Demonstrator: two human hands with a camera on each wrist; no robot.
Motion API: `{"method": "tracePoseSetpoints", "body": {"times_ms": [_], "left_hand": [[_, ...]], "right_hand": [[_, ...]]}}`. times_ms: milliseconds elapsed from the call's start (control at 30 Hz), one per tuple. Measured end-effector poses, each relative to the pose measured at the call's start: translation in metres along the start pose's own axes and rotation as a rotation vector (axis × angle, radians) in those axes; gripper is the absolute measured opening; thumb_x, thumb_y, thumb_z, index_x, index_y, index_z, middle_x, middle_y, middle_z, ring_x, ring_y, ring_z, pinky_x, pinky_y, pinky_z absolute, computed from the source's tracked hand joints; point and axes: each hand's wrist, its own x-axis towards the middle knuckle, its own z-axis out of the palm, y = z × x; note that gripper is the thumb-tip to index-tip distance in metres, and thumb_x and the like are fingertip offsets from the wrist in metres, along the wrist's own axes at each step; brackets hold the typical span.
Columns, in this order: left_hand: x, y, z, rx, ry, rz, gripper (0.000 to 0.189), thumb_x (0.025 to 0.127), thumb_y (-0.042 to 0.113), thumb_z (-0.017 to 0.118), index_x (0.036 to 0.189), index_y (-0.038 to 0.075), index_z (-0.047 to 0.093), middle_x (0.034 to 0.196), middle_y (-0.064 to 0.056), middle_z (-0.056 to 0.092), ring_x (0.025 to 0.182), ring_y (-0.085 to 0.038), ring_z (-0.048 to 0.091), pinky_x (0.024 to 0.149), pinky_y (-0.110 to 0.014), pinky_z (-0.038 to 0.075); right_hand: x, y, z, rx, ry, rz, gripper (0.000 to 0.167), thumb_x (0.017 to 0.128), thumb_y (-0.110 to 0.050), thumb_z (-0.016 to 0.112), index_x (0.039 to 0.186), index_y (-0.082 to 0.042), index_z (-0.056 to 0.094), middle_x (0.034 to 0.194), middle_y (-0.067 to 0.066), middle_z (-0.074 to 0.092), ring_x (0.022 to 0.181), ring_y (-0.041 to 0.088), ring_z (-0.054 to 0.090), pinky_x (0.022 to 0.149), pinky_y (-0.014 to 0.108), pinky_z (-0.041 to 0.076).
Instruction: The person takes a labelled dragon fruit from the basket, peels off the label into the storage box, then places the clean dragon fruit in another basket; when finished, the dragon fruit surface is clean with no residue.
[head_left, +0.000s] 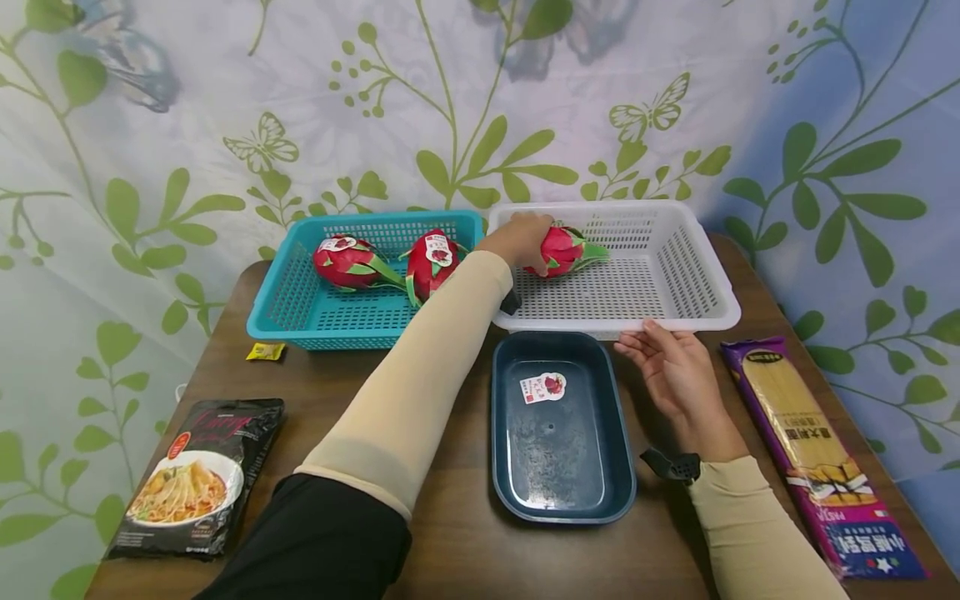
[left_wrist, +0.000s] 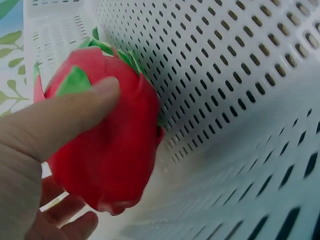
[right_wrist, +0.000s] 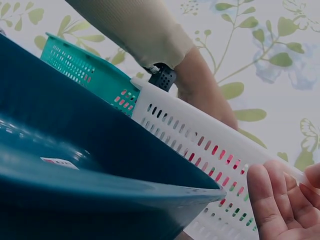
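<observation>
My left hand reaches into the white basket at its left end and grips a red dragon fruit with green leaf tips. In the left wrist view the thumb lies across the fruit's skin, with other fingers under it. Palm up at the basket's front side, my right hand pinches the rim, thumb on top and fingers below. Two more dragon fruits, one at the left and one at the right, lie in the turquoise basket, each with a white sticker.
A dark blue tray stands before the white basket, with a dragon fruit sticker on its bottom. A black noodle packet and a small yellow packet lie at the left. A long pasta packet lies at the right edge.
</observation>
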Motion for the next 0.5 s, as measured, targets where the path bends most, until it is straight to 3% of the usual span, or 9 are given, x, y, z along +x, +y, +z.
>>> {"method": "tracePoseSetpoints", "body": {"times_ms": [133,367,500], "left_hand": [[-0.008,0.003,-0.003,0.112,0.001,-0.019,0.09,0.084,0.035,0.092,0.155,0.008,0.043,0.146,-0.013,0.05,0.135,-0.032,0.038,0.107,-0.038,0.045],[-0.02,0.003,-0.011,0.085,-0.027,0.015,0.108,0.083,0.034,0.092,0.166,0.009,0.028,0.155,-0.011,0.045,0.141,-0.03,0.035,0.102,-0.035,0.051],[-0.031,0.004,-0.019,0.082,-0.019,0.036,0.106,0.083,0.035,0.092,0.166,0.012,0.029,0.157,-0.011,0.044,0.144,-0.029,0.034,0.103,-0.036,0.051]], "right_hand": [[0.0,0.002,0.0,-0.002,0.002,0.0,0.018,0.109,-0.004,0.055,0.12,0.007,0.063,0.104,0.022,0.075,0.091,0.028,0.077,0.085,0.04,0.061],[0.0,0.004,-0.003,0.002,0.002,-0.002,0.018,0.109,-0.004,0.056,0.123,0.006,0.063,0.105,0.022,0.075,0.092,0.028,0.076,0.085,0.04,0.06],[0.0,0.004,-0.004,0.007,0.003,0.0,0.02,0.109,-0.004,0.056,0.125,0.006,0.061,0.106,0.021,0.075,0.092,0.028,0.076,0.086,0.04,0.06]]}}
